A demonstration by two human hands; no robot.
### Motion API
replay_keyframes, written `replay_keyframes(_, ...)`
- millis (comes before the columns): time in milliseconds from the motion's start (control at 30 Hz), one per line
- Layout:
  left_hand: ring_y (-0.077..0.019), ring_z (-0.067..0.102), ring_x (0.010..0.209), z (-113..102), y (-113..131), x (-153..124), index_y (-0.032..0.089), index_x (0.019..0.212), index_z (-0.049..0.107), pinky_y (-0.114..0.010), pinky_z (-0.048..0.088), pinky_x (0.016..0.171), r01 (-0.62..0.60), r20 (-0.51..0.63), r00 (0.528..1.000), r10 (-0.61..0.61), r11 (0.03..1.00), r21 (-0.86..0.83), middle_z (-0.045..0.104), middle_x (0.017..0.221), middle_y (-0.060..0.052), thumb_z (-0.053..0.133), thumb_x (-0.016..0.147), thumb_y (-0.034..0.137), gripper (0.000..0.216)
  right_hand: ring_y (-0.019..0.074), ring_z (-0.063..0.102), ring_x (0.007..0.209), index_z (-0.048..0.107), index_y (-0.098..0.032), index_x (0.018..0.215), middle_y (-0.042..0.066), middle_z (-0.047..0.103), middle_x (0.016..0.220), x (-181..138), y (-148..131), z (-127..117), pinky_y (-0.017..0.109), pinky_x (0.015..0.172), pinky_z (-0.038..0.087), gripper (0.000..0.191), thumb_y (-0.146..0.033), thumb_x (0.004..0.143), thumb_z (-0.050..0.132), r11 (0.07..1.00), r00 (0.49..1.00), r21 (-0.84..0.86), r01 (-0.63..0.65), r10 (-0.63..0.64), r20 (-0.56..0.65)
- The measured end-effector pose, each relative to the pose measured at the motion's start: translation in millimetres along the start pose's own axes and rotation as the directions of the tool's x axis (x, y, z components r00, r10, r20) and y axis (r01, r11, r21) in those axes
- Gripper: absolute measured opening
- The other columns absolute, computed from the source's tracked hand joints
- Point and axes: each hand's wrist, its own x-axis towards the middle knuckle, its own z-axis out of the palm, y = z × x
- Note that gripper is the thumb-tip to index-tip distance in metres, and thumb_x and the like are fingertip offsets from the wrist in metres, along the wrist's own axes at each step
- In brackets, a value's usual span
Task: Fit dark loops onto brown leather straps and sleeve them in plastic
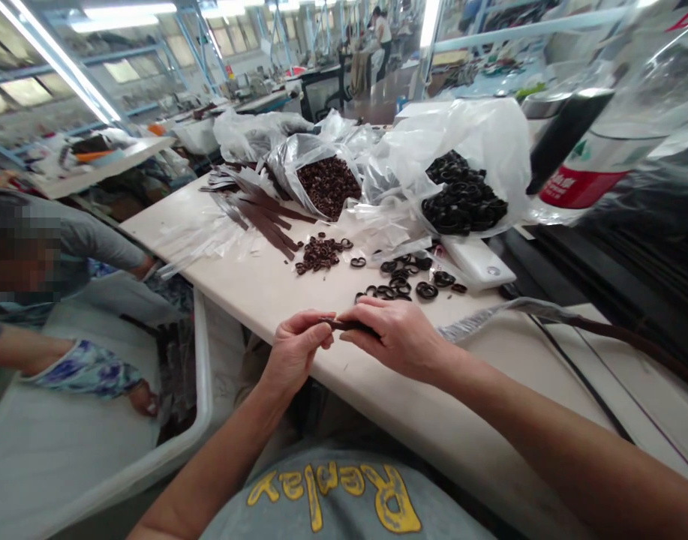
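Left hand and right hand both pinch a dark strip, presumably for steadiness; its exact shape unclear.

A: See any readable text?
B: Reads "Replay" on the grey shirt, in yellow, upside down from head view.
A: Get anything off the red label?
B: Shows white lettering, too blurred to make out. Sits on clear container, upper right.
A: And on the white case?
B: Bears a round mark; can't read it.
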Motion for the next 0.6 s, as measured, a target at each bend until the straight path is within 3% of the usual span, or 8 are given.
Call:
replay_keyframes(167,-0.007,0.053,0.049,-4,7,-1,0.018,0.071,0.079,-0.018,0.041,0.048,-0.016,-0.09,0.996,0.016,1.0,-0.004,0.066,0.054,-0.001,0.092,0.049,0.03,0.028,0.0173,0.065,0.073,0.067,-0.016,0.097,0.005,0.071,0.084,1,-6,-3,0.026,0.061,0.035,0.022,-0.036,0.095,0.058,0.981,0.995,-0.196,-0.004,0.023,0.094)
replay_keyframes(300,-0.008,0.053,0.049,-1,5,-4,0.017,0.073,0.079,-0.019,0.042,0.05,0.003,-0.045,0.999,-0.001,0.999,0.046,0.065,0.054,0.0,0.091,0.052,0.029,0.027,0.0161,0.065,0.071,0.066,-0.016,0.09,0.004,0.07,0.08,0,-7,1,0.025,0.06,0.035,0.021,-0.033,0.097,0.056,0.989,0.995,-0.145,-0.023,0.036,0.089)
replay_keyframes(467,-0.0087,0.056,0.054,1,-3,-6,0.019,0.077,0.079,-0.021,0.046,0.056,-0.019,0.07,0.997,0.011,0.993,0.121,0.071,0.068,-0.002,0.087,0.06,0.024,0.019,0.0153,0.063,0.071,0.065,-0.016,0.083,0.005,0.07,0.08,-1,-4,2,0.025,0.062,0.036,0.026,-0.033,0.098,0.053,0.995,0.993,-0.089,-0.039,0.049,0.106)
replay_keyframes(600,-0.0083,0.055,0.054,-6,4,-1,0.02,0.078,0.079,-0.02,0.045,0.056,-0.081,0.06,0.995,0.075,0.992,0.095,0.068,0.062,0.0,0.086,0.062,0.026,0.018,0.0179,0.066,0.079,0.065,-0.017,0.098,0.004,0.071,0.088,2,-3,-3,0.026,0.066,0.038,0.022,-0.038,0.094,0.06,0.997,0.989,-0.062,-0.055,0.063,0.133)
